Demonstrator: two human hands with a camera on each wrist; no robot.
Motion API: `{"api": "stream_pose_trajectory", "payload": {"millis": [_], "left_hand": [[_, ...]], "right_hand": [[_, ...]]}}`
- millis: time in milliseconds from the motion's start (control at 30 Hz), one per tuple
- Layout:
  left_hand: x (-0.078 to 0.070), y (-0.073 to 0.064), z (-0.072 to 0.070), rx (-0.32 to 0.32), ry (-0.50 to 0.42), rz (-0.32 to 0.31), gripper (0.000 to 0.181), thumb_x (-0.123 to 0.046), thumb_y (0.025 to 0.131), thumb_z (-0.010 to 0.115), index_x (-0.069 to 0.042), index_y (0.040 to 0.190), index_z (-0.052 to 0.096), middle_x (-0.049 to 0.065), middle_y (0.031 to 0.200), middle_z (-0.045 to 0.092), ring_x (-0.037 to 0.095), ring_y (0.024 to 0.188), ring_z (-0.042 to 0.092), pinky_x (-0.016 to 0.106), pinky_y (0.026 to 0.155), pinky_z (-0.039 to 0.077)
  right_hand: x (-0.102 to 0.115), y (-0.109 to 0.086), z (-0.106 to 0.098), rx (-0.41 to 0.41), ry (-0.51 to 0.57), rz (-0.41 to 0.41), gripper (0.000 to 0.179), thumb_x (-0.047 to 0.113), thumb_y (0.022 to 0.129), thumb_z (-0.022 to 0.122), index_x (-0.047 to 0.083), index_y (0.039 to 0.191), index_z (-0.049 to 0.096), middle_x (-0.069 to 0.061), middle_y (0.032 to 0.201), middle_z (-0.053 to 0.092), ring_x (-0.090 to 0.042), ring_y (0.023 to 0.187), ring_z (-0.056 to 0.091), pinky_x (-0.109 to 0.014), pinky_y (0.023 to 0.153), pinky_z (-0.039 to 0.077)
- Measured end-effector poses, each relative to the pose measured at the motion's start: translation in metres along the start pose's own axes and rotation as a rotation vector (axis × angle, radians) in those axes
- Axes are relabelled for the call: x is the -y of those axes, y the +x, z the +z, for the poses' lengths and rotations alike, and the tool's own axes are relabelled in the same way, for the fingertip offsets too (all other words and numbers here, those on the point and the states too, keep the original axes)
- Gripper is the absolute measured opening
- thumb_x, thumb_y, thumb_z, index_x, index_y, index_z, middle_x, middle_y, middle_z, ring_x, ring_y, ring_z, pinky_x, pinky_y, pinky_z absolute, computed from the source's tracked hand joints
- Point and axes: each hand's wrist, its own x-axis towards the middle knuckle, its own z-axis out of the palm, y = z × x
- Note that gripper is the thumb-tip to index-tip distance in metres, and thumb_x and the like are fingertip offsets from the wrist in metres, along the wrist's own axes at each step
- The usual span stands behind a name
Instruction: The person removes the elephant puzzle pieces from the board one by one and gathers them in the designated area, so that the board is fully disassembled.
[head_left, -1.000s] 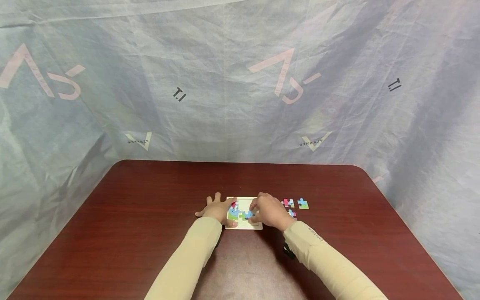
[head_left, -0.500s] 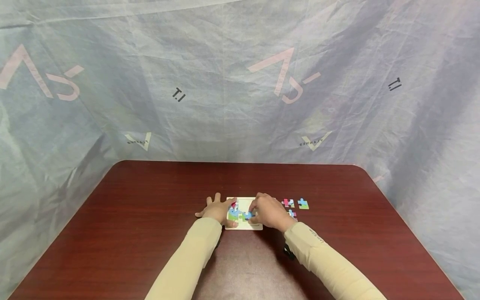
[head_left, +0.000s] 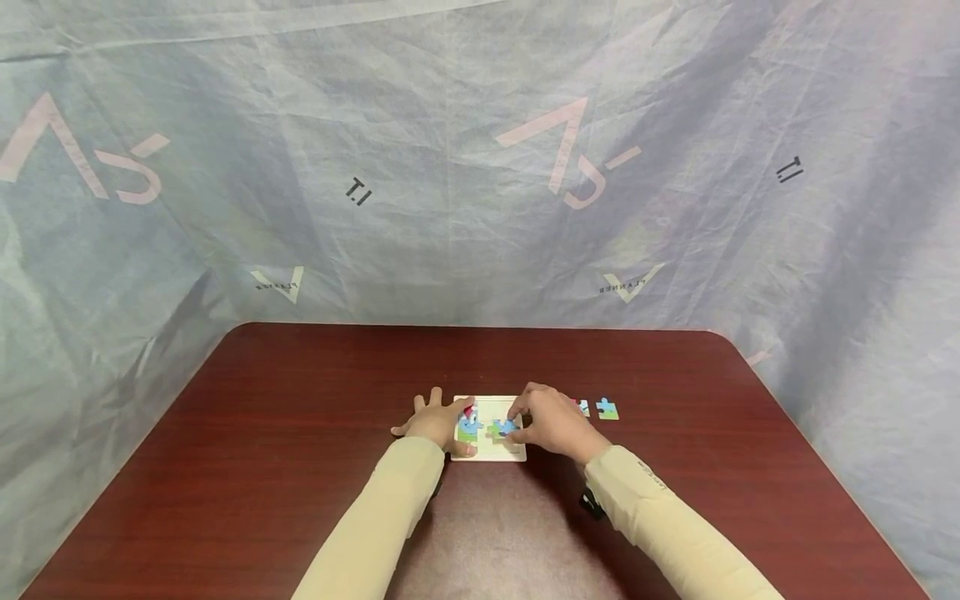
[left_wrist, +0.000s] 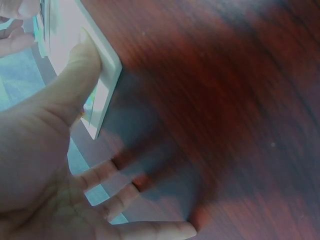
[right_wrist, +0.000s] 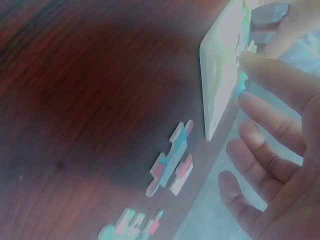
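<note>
A pale wooden puzzle tray (head_left: pixel 487 456) lies on the table, with puzzle pieces (head_left: pixel 468 425) of a blue, green and red picture in its left side. My left hand (head_left: pixel 431 422) spreads its fingers on the table to the left, and its thumb rests on the tray's near edge. Between thumb and fingertips, my right hand (head_left: pixel 555 421) pinches a blue and green puzzle piece (head_left: pixel 501 429) over the tray's right half. In the right wrist view, that hand's other fingers are loosely bent beside the tray (right_wrist: pixel 212 100).
Loose puzzle pieces lie right of the tray, among them a blue and green one (head_left: pixel 607 409) and a partly covered one (head_left: pixel 584 407). In the right wrist view, pink and blue pieces (right_wrist: pixel 170 162) lie close to the tray. A grey cloth (head_left: pixel 450 208) hangs behind the table (head_left: pixel 337 367).
My right hand has shifted slightly right, and the pinched blue and green piece has moved right and a little up, away from the pieces at the left. My left hand stays put.
</note>
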Motion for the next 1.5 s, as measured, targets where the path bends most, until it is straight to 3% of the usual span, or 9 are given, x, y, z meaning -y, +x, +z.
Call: {"api": "stream_pose_trajectory", "payload": {"millis": [233,533,833,1133,1333,1500], "left_hand": [[0.0,0.002,0.001,0.004,0.014,-0.006,0.086,-0.03,0.084,0.085,-0.029,0.157,0.041,0.02,0.165,0.017,0.048,0.151,0.013,0.082,0.096,0.032],[0.001,0.0,0.001,0.01,-0.01,-0.005,0.086,-0.031,0.084,0.084,-0.029,0.158,0.04,0.02,0.167,0.015,0.048,0.152,0.01,0.083,0.096,0.031],[0.0,-0.003,-0.001,0.015,-0.02,0.01,0.087,-0.029,0.085,0.084,-0.028,0.159,0.038,0.021,0.167,0.014,0.048,0.152,0.008,0.084,0.097,0.029],[-0.001,-0.004,-0.001,0.009,-0.021,0.007,0.086,-0.029,0.085,0.084,-0.027,0.158,0.04,0.021,0.166,0.015,0.048,0.152,0.01,0.084,0.097,0.03],[-0.002,-0.007,-0.004,0.003,-0.015,0.005,0.085,-0.029,0.085,0.084,-0.027,0.158,0.04,0.021,0.166,0.016,0.048,0.151,0.011,0.083,0.098,0.03],[-0.003,-0.007,-0.005,0.002,-0.012,0.006,0.084,-0.028,0.085,0.084,-0.027,0.157,0.041,0.021,0.166,0.017,0.048,0.151,0.012,0.082,0.098,0.03]], "right_hand": [[-0.007,-0.005,-0.005,-0.018,0.001,-0.032,0.018,0.024,0.079,0.09,0.019,0.093,0.079,0.003,0.097,0.063,-0.01,0.078,0.055,-0.032,0.068,0.049],[-0.014,-0.009,-0.012,-0.01,0.025,0.012,0.02,0.025,0.078,0.091,0.022,0.094,0.08,0.006,0.096,0.062,-0.011,0.077,0.055,-0.032,0.067,0.048],[-0.024,-0.02,-0.025,-0.016,0.052,-0.023,0.019,0.023,0.079,0.089,0.021,0.095,0.079,0.0,0.096,0.063,-0.017,0.082,0.061,-0.033,0.067,0.049],[-0.041,-0.031,-0.038,-0.022,0.019,0.007,0.021,0.025,0.078,0.09,0.02,0.096,0.08,0.002,0.098,0.063,-0.018,0.083,0.061,-0.036,0.071,0.05],[-0.051,-0.038,-0.046,-0.035,-0.001,-0.003,0.021,0.024,0.078,0.089,0.019,0.096,0.08,-0.002,0.099,0.065,-0.022,0.082,0.061,-0.036,0.069,0.049],[-0.062,-0.046,-0.051,-0.023,0.011,0.035,0.022,0.023,0.081,0.088,0.016,0.101,0.079,-0.004,0.104,0.064,-0.024,0.086,0.061,-0.038,0.071,0.05]]}}
